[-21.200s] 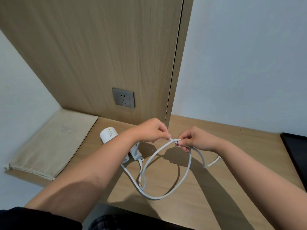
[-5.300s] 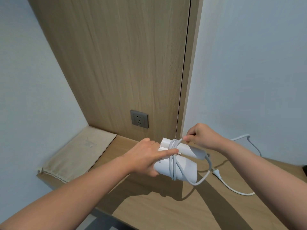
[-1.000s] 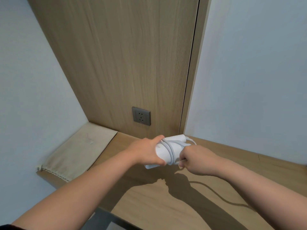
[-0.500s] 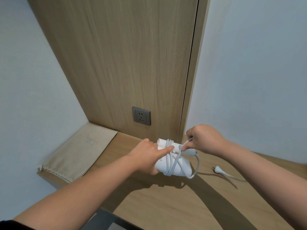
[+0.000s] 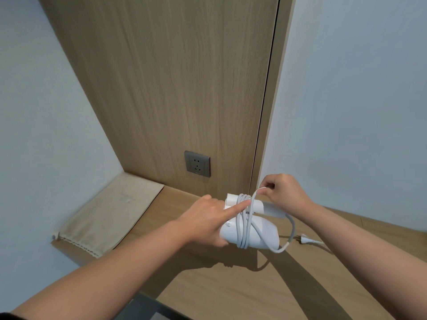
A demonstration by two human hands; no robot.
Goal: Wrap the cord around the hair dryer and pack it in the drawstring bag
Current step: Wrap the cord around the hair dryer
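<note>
A: Several coils of cord (image 5: 245, 227) ring the hair dryer (image 5: 265, 233). Who holds it?

B: The left hand (image 5: 203, 224) grips it above the desk (image 5: 231, 285), forefinger straight across the coils. At one o'clock the right hand (image 5: 285, 192) pinches the cord. The drawstring bag (image 5: 108, 213) lies flat at nine o'clock.

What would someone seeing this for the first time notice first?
The white hair dryer catches the eye first, held mid-frame over the wooden counter with its cord looped several times round it. The left hand grips it, forefinger pressing on the loops, while the right hand pinches the cord just above. Next come the beige drawstring bag, flat at the counter's left end, and the plug, loose on the right.
</note>
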